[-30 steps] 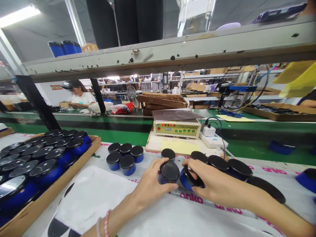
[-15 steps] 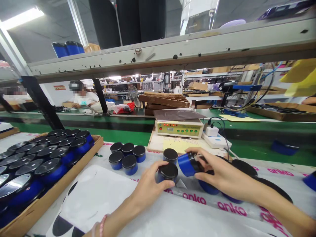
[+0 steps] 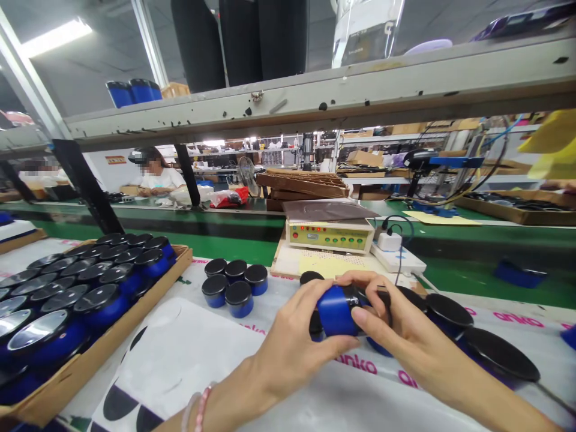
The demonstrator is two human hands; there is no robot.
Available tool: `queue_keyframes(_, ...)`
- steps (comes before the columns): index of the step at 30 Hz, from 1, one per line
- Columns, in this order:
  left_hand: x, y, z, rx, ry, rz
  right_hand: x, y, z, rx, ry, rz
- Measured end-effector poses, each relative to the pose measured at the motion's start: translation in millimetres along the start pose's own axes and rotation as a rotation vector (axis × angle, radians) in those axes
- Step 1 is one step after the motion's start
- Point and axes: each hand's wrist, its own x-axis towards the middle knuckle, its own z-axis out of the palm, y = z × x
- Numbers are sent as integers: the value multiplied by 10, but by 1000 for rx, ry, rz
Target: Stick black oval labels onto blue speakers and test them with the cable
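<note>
Canister (image 3: 333, 311) lies tilted sideways between 2 hands (image 3: 290, 336), touching both.

The left grip (image 3: 290, 337) and right grip (image 3: 401, 318) curl close together, forearms (image 3: 479, 379) angled inward.

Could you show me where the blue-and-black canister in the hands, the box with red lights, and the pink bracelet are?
Blue-and-black canister (image 3: 334, 312): head view, on its blue side.
Box with red lights (image 3: 330, 236): head view, on its front panel.
Pink bracelet (image 3: 203, 407): head view, on its beads.
</note>
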Motion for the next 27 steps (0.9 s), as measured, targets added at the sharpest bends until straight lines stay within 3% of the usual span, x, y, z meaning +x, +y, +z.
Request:
queue_keyframes(4,-57,1,8,76,79,55,-33,1,49,-12,45,-6)
queue_keyframes(8,-153,-76,40,141,111,93,-30,-6,152,-138,42,24)
queue_keyframes(11,-186,-120,23,192,147,141,21,-82,239,-261,24,-37)
queue_keyframes(14,-160,-137,-119,243,155,153,116,-184,221,-386,-48,-127)
queue_keyframes(18,-95,-274,-441,471,208,-21,274,-194,70,-506,10,-183)
queue_keyframes(22,-113,-626,-584,655,115,-104,366,44,168,-679,-225,-19)
queue_keyframes(24,-159,-805,-560,707,59,-101,379,189,307,-760,-330,-33)
queue_keyframes(27,-226,-970,-527,793,27,-116,364,311,417,-818,-370,-61)
